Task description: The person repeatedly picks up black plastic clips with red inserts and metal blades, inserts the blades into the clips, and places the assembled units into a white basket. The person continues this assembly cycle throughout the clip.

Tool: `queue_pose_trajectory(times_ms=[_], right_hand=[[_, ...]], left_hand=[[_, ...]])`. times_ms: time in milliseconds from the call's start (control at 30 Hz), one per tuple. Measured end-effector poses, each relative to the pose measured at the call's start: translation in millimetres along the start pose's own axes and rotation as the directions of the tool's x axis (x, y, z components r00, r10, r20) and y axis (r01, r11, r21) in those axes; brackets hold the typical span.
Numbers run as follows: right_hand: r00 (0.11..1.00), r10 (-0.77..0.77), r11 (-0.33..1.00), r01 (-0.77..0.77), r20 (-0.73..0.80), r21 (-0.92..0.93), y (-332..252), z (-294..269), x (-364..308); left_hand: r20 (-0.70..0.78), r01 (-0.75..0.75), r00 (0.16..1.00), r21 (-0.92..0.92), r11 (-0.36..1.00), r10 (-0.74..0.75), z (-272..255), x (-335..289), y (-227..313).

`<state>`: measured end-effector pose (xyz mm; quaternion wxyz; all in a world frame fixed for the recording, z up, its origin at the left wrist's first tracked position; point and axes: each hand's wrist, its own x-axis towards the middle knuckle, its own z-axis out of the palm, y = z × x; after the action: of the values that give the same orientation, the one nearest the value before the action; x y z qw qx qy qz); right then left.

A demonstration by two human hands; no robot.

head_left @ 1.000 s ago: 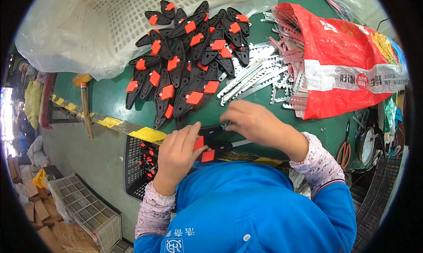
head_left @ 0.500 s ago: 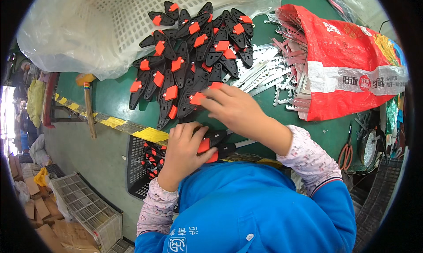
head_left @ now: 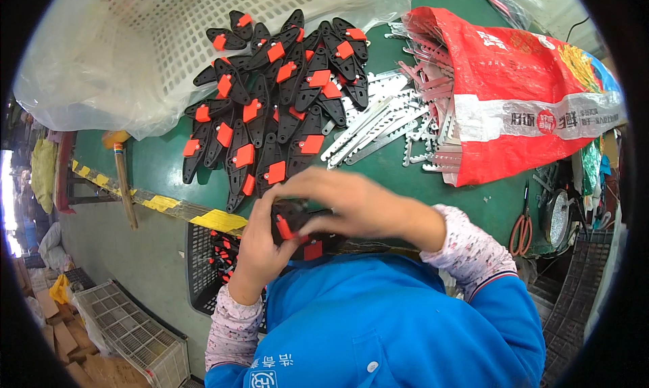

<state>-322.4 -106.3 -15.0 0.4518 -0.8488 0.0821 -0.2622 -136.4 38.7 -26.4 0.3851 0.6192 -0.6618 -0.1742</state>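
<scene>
Close to my body at the table's near edge, my left hand (head_left: 253, 253) is closed around black plastic pieces with red tabs (head_left: 313, 251). My right hand (head_left: 358, 202), smeared by motion, reaches across from the right. Its fingers and thumb are closed on a black plastic piece (head_left: 291, 212) with a red tab, between both hands. The fingers hide much of these pieces. Just beyond lies a heap of similar black, leaf-shaped pieces (head_left: 257, 111) with red tabs. Right of the heap, silvery notched metal strips (head_left: 368, 131) are spread on the green table (head_left: 399, 192).
A red printed sack (head_left: 514, 144) spills more strips at the right. Red-handled scissors (head_left: 520, 234) lie beyond it. A wooden-handled hammer (head_left: 124, 178) overhangs the left edge. Below the striped edge stands a dark crate (head_left: 199, 266) of similar pieces. A plastic-draped white basket (head_left: 196, 43) stands at the back.
My right hand has drawn from the heap's near edge toward my left hand, and they now meet at a black piece. The metal blades seen beside the held pieces are now hidden.
</scene>
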Motion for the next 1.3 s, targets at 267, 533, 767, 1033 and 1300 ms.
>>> queue_pose_trajectory(times_ms=[267, 533, 767, 1033, 1300], right_hand=[[1.000, -0.009, 0.652, -0.014, -0.026, -0.758, 62, -47, -24], [0.985, -0.170, 0.800, 0.136, -0.004, -0.584, 50, -24, -10], [0.970, -0.242, 0.775, 0.214, 0.033, -0.595, 33, -21, -10], [0.943, -0.332, 0.756, 0.283, 0.026, -0.590, 31, -13, -14], [0.964, -0.250, 0.811, 0.157, -0.091, -0.563, 25, -20, -21]], left_hand=[[0.029, 0.039, 0.998, 0.265, 0.963, -0.049, -10, 5, 1], [0.036, 0.092, 0.994, 0.257, 0.962, -0.105, -19, -9, -10], [0.063, 0.223, 0.972, 0.055, 0.973, -0.226, -23, -9, -7], [0.064, 0.152, 0.985, 0.104, 0.983, -0.159, -22, -5, 5], [0.049, 0.136, 0.988, 0.171, 0.976, -0.146, -28, -3, 5]])
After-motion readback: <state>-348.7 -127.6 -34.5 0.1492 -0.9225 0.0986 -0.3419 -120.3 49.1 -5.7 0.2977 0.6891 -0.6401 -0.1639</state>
